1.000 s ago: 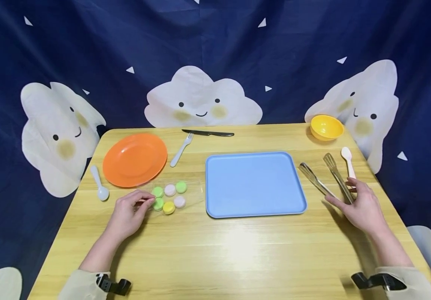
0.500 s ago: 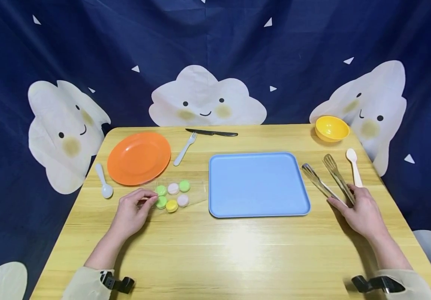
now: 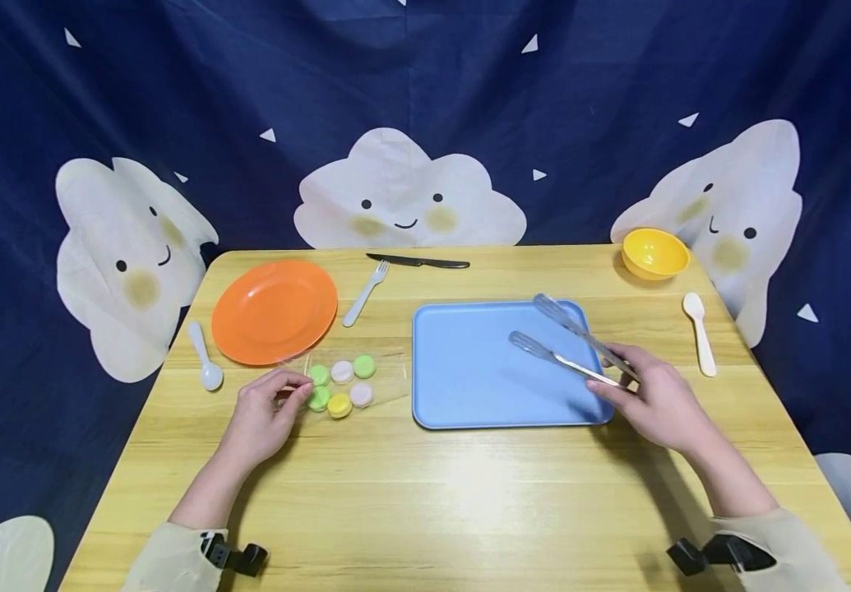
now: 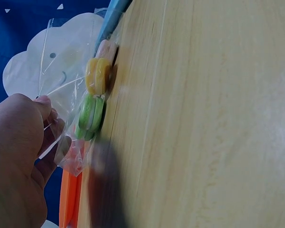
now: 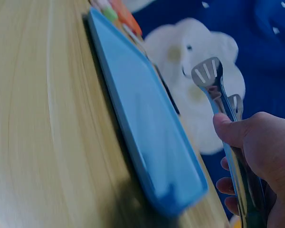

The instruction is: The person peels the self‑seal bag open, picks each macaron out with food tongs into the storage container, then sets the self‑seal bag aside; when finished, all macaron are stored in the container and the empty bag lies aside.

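A clear plastic bag [image 4: 61, 83] is pinched by my left hand [image 3: 268, 413] between thumb and fingers. Several macarons in green, pale pink and yellow lie in or on the clear plastic, among them a yellow macaron [image 3: 339, 405] and a green macaron [image 4: 90, 116]. My right hand [image 3: 658, 401] grips a pair of metal tongs [image 5: 230, 128] by the handle. The slotted tips of the tongs stand apart, pointing left above the blue tray [image 3: 469, 386]. Nothing is between those tips.
Behind the macarons lies an orange plate [image 3: 275, 312], with a pale spoon [image 3: 206, 362] left of it and a fork [image 3: 366, 294] right. A black knife [image 3: 418, 261] lies at the back edge. At the right are a yellow bowl [image 3: 655, 254] and a white spoon [image 3: 700, 335].
My right hand has picked up the tongs from beside the white spoon and carried them left over the blue tray. The left hand has kept its hold on the bag.
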`<state>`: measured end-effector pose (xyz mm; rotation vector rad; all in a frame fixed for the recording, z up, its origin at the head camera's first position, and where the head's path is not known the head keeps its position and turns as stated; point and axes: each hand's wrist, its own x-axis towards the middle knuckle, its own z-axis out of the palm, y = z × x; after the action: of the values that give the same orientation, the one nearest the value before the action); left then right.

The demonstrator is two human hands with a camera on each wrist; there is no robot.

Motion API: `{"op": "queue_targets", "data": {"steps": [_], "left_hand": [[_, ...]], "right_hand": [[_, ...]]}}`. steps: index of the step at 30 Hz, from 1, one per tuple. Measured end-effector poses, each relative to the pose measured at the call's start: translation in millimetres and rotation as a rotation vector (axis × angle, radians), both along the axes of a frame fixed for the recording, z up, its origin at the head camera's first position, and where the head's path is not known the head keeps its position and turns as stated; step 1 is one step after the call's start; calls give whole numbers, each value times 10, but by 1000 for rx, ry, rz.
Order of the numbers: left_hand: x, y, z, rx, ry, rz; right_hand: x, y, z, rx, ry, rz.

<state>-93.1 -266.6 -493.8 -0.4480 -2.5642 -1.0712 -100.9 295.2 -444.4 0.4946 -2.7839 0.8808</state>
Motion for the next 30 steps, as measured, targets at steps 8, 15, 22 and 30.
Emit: {"op": "queue_targets", "data": {"steps": [8, 15, 22, 30], "left_hand": [[-1, -4, -18, 42, -3, 0], [9, -17, -27, 58, 0, -2], [23, -28, -27, 46, -8, 0], [32, -20, -24, 58, -16, 4]], "right_hand": [[-134, -477, 57, 89, -1, 102], [-276, -833, 50, 141, -2, 200], [-377, -1138, 34, 202, 52, 300], [-475, -1457, -29, 310, 61, 376]]}}
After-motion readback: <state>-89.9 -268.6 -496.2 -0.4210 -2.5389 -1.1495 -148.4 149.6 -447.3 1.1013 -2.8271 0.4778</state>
